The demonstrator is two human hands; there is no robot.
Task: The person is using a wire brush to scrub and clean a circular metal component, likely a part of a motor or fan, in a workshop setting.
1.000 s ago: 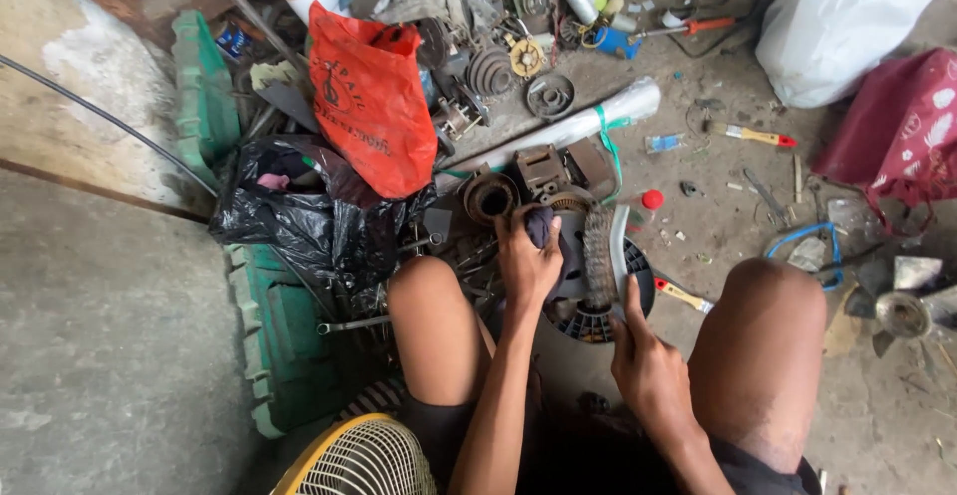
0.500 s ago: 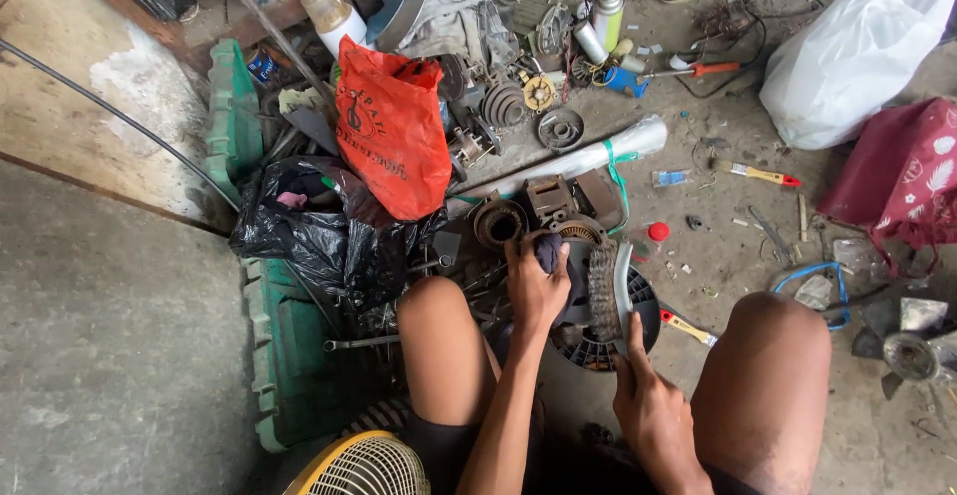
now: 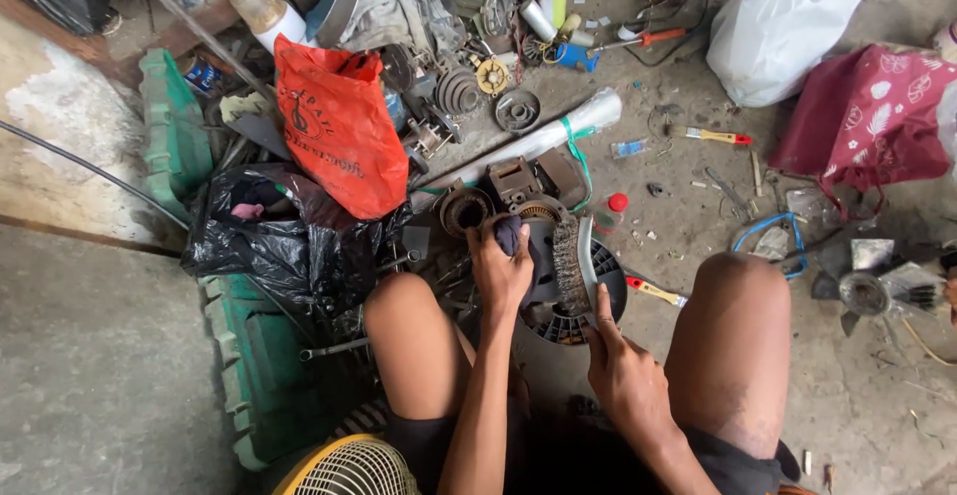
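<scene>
In right hand (image 3: 620, 365), brush (image 3: 570, 266) upright

The person wears dark, nearly black shorts (image 3: 718, 460), seen at the lower edge of the head view; the fabric looks plain, without visible pattern. Both legs are bare from the shorts down over the knees. Both forearms are bare as well, with no sleeves in view, and no watch, band or ring shows on either wrist or on the fingers (image 3: 603, 301). The left hand (image 3: 501, 268) and the right hand (image 3: 623, 375) are ungloved. Footwear is hidden from view.
</scene>
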